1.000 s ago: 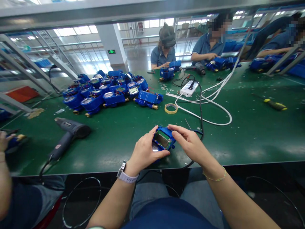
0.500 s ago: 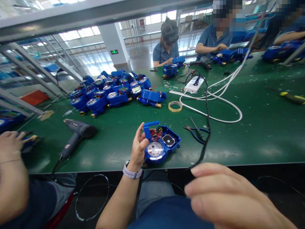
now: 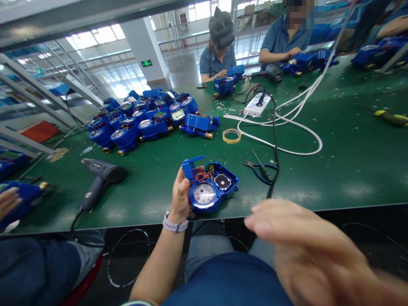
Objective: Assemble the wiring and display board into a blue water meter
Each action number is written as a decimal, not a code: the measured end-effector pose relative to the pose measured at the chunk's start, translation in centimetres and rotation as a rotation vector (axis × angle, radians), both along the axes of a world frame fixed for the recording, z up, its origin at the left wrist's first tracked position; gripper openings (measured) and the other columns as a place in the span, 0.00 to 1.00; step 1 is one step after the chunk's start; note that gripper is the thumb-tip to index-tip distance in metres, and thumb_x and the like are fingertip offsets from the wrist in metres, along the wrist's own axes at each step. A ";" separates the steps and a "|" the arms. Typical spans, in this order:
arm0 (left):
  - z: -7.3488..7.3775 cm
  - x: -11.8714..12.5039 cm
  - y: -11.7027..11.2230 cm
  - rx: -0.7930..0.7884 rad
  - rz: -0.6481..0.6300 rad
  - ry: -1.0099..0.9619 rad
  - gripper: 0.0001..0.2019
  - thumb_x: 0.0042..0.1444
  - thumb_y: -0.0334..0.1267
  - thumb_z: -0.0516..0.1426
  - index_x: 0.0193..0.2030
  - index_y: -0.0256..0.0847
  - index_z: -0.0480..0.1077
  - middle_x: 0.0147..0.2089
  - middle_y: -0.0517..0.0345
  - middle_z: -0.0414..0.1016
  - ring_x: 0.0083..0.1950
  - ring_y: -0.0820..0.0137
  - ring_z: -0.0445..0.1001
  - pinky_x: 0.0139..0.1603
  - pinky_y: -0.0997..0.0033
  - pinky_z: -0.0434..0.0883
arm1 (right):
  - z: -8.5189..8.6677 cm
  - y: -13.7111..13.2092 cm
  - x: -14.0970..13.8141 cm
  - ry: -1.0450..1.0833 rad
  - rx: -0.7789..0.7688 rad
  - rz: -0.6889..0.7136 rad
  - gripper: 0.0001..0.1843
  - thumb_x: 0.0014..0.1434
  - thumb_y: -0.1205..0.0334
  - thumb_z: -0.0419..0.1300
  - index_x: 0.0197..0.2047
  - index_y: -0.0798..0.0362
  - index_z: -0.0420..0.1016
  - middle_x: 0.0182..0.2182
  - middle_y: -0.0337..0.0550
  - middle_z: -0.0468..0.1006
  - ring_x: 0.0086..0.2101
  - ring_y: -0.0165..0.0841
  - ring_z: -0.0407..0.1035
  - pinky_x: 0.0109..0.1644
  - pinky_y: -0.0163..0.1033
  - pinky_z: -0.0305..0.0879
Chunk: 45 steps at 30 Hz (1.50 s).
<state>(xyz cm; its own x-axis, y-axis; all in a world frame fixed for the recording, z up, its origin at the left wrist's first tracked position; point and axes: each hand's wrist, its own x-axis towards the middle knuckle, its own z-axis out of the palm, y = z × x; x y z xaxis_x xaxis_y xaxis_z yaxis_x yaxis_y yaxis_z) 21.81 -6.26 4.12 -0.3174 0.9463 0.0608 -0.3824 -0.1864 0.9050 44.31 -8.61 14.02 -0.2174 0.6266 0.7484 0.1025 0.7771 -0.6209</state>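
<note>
A blue water meter (image 3: 214,203) with a round clear dial rests near the table's front edge. Its square compartment stands uncovered, and thin coloured wires (image 3: 201,175) bunch beside it. At the meter's left side, my left hand (image 3: 181,194) is closed on a raised blue plastic cover (image 3: 190,168), thumb toward me. Whether the cover is joined to the meter is hidden by the fingers. My right hand (image 3: 296,238) hangs in front of the table edge at the lower right, blurred, fingers stretched to the left, with nothing visible in it.
Pliers (image 3: 259,172) and a thin screwdriver (image 3: 264,168) lie right of the meter. Behind are a tape roll (image 3: 231,141), a power strip (image 3: 257,105) with cables, and several piled meters (image 3: 153,127). A heat gun (image 3: 102,174) lies left, near a co-worker's hand (image 3: 9,203).
The blue cover in my left hand has tilted slightly. My right hand has moved a little up and left, with its fingers straighter. The neighbour's arm at left has drawn back.
</note>
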 end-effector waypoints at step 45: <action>2.6 1.4 1.9 -0.093 -0.258 0.075 0.53 0.46 0.40 0.71 0.73 0.44 0.43 0.35 0.61 0.76 0.34 0.73 0.74 0.40 0.73 0.69 | -7.9 8.3 -4.7 0.172 -0.900 0.372 0.15 0.54 0.49 0.68 0.35 0.53 0.79 0.31 0.42 0.80 0.33 0.35 0.73 0.38 0.38 0.68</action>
